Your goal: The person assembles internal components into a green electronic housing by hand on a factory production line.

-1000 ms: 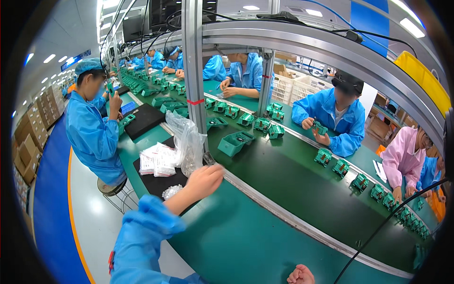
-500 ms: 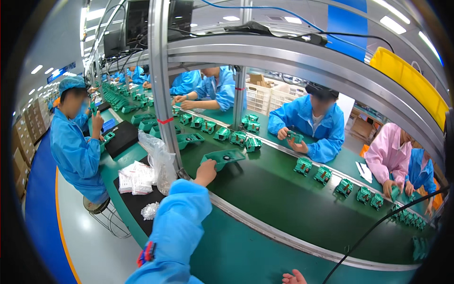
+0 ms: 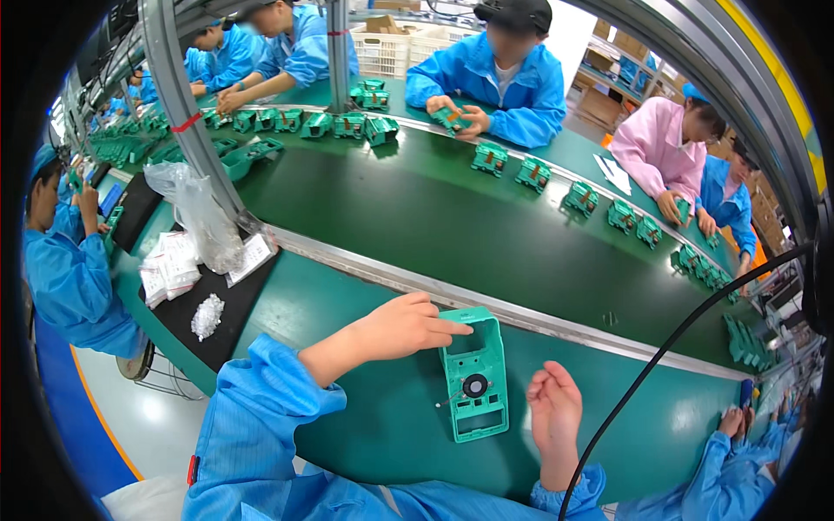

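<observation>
A green plastic housing [image 3: 479,406] is over the near bench in front of me, its longer side pointing toward me. It has rectangular openings and a round black part [image 3: 474,385] like a small speaker, with thin wires at its left. My left hand [image 3: 404,328] holds the housing by its upper left wall, index finger stretched across the top opening and thumb hidden. Whether the housing touches the bench I cannot tell. To its right, apart from it, my right hand [image 3: 554,406] is raised with nothing in it, fingers loosely bent and open.
A metal rail [image 3: 347,260] divides my bench from the dark green conveyor [image 3: 417,208]. Green assemblies [image 3: 532,174] line its far side, where co-workers sit. Left are a clear plastic bag [image 3: 204,217], white packets [image 3: 169,265] and small clear parts [image 3: 208,317]. A black cable [image 3: 643,373] hangs at right.
My left hand has brought the housing from over the conveyor back to the near bench and turned it lengthwise. My right hand has come up beside it. The view has swung down and right.
</observation>
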Available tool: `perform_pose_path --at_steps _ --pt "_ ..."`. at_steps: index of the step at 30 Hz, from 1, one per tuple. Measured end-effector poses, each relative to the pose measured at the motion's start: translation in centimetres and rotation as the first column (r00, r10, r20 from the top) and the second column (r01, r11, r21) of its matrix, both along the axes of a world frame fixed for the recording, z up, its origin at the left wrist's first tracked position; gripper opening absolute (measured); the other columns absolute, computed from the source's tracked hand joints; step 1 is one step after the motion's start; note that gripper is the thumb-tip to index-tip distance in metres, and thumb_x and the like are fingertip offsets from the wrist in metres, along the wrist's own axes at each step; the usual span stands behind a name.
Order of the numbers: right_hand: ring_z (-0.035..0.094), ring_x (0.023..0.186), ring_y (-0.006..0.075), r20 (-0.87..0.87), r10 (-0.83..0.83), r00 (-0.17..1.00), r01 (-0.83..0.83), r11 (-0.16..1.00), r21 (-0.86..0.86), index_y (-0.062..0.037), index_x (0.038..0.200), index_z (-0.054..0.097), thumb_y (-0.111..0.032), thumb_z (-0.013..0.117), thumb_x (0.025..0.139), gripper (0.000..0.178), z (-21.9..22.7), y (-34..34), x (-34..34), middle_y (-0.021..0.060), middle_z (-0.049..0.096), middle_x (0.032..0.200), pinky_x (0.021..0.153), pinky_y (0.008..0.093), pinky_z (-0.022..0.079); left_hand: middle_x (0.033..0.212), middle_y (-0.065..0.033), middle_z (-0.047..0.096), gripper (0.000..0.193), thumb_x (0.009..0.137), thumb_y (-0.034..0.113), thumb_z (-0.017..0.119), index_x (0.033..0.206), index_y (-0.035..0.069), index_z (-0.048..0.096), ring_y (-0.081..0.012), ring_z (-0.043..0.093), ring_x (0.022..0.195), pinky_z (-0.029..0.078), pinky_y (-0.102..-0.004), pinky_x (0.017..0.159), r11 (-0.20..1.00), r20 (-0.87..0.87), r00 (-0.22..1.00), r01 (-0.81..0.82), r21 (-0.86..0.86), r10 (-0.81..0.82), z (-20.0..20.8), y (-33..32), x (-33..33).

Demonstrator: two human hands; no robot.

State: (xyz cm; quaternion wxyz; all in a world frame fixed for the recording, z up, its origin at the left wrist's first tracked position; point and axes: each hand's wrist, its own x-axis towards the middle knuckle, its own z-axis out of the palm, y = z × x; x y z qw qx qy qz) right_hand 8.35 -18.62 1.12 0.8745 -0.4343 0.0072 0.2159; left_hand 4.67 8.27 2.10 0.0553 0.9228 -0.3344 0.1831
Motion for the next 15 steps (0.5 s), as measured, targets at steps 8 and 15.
perform_pose_path --at_steps 8,15 --pt "0.054 0.092 0.0243 0.706 0.204 0.679 0.175 0.888 -0.425 -0.0014 0.094 0.052 0.000 0.040 0.081 0.017 1.9 2.8 -1.7 0.0102 0.058 0.096 0.083 0.0404 0.039 0.113 -0.0114 0.048 0.026 0.087 0.011 0.036 0.109 0.004 0.048 -0.0197 0.049 0.098 0.039 -0.0337 0.085 -0.216 -0.437 0.853 -0.501 -0.838 -0.284 0.9 -8.3 -3.1" --pt "0.035 0.117 0.0269 0.705 0.710 -0.010 0.603 0.566 -0.562 -0.0155 0.114 0.049 -0.010 0.048 0.073 0.041 2.7 6.6 -2.4 -0.0027 0.054 0.110 0.086 0.0658 0.008 0.111 -0.0102 0.048 0.046 0.091 0.031 0.020 0.114 -0.002 0.041 -0.0169 0.049 0.099 0.038 -0.0288 0.086 -0.592 -0.112 0.667 -0.716 -0.370 -0.737 0.4 -9.6 -5.3"
